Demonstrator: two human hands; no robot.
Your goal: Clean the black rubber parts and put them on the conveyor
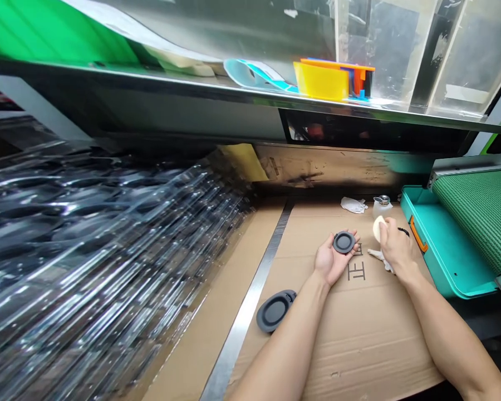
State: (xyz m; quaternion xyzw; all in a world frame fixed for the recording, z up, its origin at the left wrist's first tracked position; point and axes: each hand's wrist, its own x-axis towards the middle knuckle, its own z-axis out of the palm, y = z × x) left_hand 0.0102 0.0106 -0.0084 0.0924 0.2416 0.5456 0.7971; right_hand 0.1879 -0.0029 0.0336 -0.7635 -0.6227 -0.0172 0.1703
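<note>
My left hand (333, 259) lies palm up on the cardboard-covered bench (359, 328) and holds a small dark grey round disc (343, 242) in its fingers. My right hand (394, 245) is just to the right, fingers curled round a white cloth or pad (378, 227) that sticks out at the top and trails below the hand. A second, larger grey round part (274, 311) lies on the cardboard near my left forearm.
A big stack of clear plastic trays (92, 256) fills the left. A teal conveyor unit (463, 234) stands at the right. A small bottle (382, 205) and crumpled white wipe (353, 205) sit behind my hands. Coloured plastic pieces (332, 78) rest on the shelf above.
</note>
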